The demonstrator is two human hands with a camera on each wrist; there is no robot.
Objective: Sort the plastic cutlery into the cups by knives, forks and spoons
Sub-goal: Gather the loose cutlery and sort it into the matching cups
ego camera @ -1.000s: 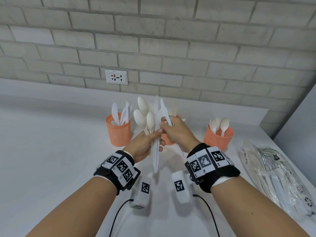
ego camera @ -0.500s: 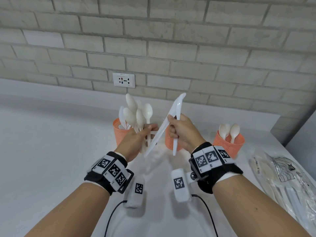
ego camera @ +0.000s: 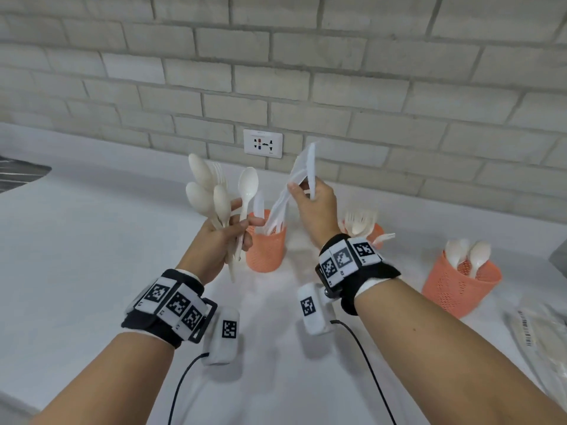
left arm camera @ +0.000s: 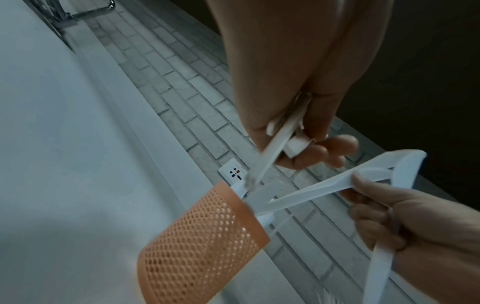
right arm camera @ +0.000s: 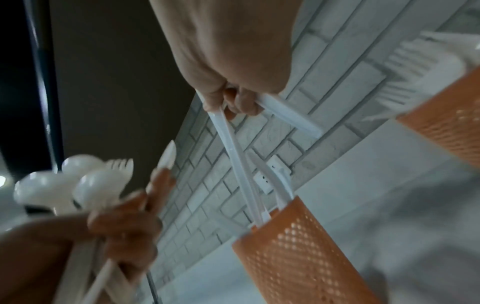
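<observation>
My left hand (ego camera: 242,225) grips a bunch of white spoons (ego camera: 211,191) with a fork among them, held upright above the counter. My right hand (ego camera: 302,191) pinches white knives (ego camera: 302,167) by their upper part. Their lower ends slant down into the left orange mesh cup (ego camera: 265,250), which holds other knives. In the right wrist view the knives (right arm camera: 233,156) reach the cup's rim (right arm camera: 298,246). The middle cup (ego camera: 376,233) holds forks and is partly hidden behind my right wrist. The right cup (ego camera: 460,280) holds spoons.
All three cups stand on a white counter (ego camera: 92,256) against a brick wall with a socket (ego camera: 263,143). A clear plastic bag of cutlery (ego camera: 540,342) lies at the right edge. A dark metal surface (ego camera: 18,176) shows at the far left.
My right hand pulled the knives out of the bunch and carried them left. Their lower ends now dip into the left cup. My left hand still grips the spoons.
</observation>
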